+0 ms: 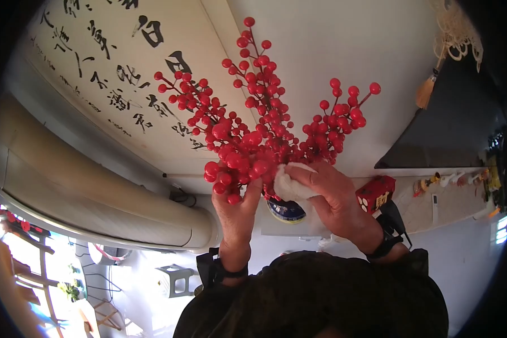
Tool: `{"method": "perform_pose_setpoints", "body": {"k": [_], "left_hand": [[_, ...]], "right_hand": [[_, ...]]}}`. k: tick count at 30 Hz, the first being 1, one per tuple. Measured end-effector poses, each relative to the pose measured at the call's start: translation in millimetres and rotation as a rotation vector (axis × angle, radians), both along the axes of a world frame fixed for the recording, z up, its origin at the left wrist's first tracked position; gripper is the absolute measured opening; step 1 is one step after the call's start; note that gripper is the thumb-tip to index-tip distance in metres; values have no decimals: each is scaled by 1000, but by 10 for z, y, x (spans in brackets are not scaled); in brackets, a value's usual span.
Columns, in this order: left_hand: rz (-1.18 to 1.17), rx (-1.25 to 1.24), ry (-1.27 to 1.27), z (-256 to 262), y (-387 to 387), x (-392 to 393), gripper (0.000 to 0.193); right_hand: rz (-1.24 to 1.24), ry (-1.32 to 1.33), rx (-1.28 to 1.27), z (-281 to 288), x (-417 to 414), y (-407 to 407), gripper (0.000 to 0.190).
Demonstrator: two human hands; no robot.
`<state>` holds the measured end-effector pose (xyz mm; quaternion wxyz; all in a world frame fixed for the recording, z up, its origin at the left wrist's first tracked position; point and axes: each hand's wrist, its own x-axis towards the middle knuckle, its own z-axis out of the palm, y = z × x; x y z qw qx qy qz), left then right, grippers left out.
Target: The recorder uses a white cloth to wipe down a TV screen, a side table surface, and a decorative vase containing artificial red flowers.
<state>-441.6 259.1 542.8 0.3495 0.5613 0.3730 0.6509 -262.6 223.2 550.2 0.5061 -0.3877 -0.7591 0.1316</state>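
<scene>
Artificial red berry branches (274, 101) fan out in front of me, their stems thick with glossy round berries. My left hand (236, 215) is closed around a berry cluster at the lower left of the bunch, and berries hide most of its fingers. A bunched white cloth (293, 183) is pinched in my right hand (336, 198), against the lower middle of the branches. Below the berries, part of a dark blue patterned vessel (287, 210) shows between my wrists. The lower ends of the stems are hidden.
A calligraphy scroll (122, 46) hangs at upper left, above a tall rounded beige appliance (110, 186). At right are a dark television screen (452, 122), a hanging tassel (424, 93) and a red box (376, 192) on a ledge with small figurines. A plastic stool (175, 281) stands lower left.
</scene>
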Motion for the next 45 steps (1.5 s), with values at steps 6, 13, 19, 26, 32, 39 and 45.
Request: {"method": "perform_pose_setpoints", "body": {"k": [6,13,19,26,32,39,45], "left_hand": [[-40,-54,-77,-27,26,-75,33],[-69,-49,14,4,-18,-30,37],[-55,-53,68,-31,-14,-63,41],[-142,-7,132,14,4,-16,45],[-100,76,180,-34,2,-37,49],[-170,-36,-22,-39,-67,-84,42],[-133,-14,14,-79,-116,-127,38]], "right_hand": [[29,19,58,159,84,25,52],[39,21,271,698,-28,117,52],[47,-53,128,638,13,130,53],[-147,-30,296,755,3,38,50],[-61,-348,298,764,62,-32,44],[-93,54,89,480,78,102,49],[-27,-169,23,364,-53,75,54]]}}
